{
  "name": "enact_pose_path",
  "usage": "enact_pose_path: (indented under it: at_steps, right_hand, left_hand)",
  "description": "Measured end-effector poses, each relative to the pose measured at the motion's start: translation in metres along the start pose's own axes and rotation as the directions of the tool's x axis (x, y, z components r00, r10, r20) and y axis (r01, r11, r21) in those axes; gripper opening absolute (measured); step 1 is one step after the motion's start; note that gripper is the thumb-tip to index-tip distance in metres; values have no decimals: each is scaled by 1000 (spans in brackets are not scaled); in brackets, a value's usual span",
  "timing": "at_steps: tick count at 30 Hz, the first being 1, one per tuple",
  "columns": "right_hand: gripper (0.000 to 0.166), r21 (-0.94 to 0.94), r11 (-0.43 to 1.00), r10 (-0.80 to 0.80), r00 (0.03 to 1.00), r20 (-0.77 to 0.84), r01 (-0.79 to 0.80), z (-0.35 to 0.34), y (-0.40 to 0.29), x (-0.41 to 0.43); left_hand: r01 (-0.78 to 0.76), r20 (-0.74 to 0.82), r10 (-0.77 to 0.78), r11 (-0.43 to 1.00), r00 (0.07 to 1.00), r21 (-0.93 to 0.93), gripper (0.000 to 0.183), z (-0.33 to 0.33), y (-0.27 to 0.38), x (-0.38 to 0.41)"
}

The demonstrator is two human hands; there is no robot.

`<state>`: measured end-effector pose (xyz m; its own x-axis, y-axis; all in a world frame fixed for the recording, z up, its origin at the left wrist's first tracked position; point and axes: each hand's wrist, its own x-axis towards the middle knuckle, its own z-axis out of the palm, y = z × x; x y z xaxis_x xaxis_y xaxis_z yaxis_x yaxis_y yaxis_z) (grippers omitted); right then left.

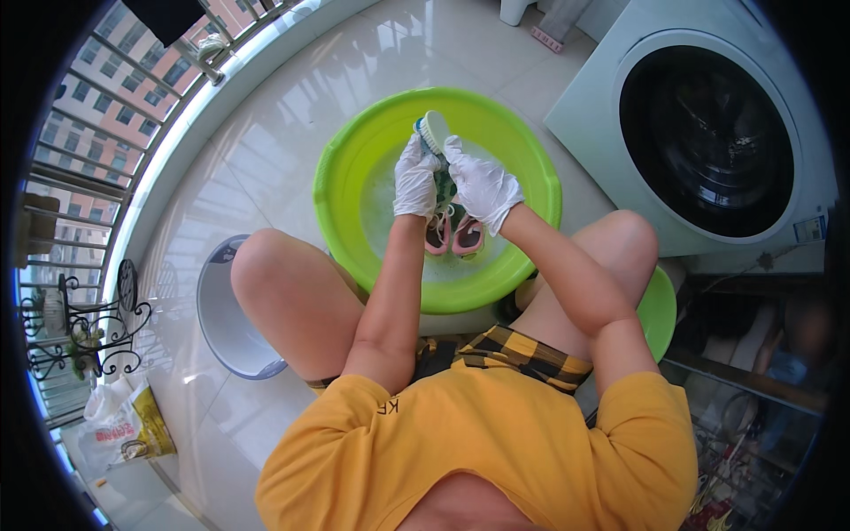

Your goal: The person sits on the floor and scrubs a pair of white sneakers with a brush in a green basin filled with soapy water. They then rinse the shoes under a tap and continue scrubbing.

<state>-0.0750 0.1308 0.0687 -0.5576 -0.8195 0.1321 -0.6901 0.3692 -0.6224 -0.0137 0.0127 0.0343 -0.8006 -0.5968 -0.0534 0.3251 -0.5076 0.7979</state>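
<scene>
In a round green plastic basin (339, 192) in front of me, a pink-edged shoe (437, 240) and a second pink-edged shoe (469, 236) sit in sudsy water, with openings towards me. My right hand (486, 186), in a white disposable glove, holds a white-backed scrub brush (436, 126) at its near end, bristles facing left and down. Beside it my left hand (414, 182), gloved too, closes around what appears to be a shoe; dark green patterned material (443, 184) shows between the hands. The hands hide most of the held piece and its contact with the bristles.
To the right stands a white front-loading washing machine (584, 113). A grey-white basin (229, 318) lies left of my knee, and another green basin (657, 315) is behind my right leg. A balcony railing (113, 186), black metal plant stand (99, 325) and plastic bag (109, 425) line the left.
</scene>
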Motion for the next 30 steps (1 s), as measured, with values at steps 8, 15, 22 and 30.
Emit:
enact_pose_path:
  at_steps: [8, 15, 22, 30]
  right_hand:
    - [22, -75, 978, -203, 968, -149, 193, -1, 3, -6]
    - [27, -1, 994, -109, 989, -100, 110, 1, 13, 3]
    - [41, -68, 997, 34, 999, -11, -35, -11, -2, -4]
    - [40, 90, 991, 92, 993, 70, -98, -15, -14, -13]
  left_hand:
    - [-24, 7, 24, 1000, 1000, -8, 49, -15, -16, 4]
    - [-79, -10, 79, 996, 997, 41, 49, -10, -10, 6]
    - [-8, 18, 8, 999, 1000, -33, 55, -11, -12, 5]
    - [-33, -44, 38, 994, 998, 104, 52, 1, 7, -3]
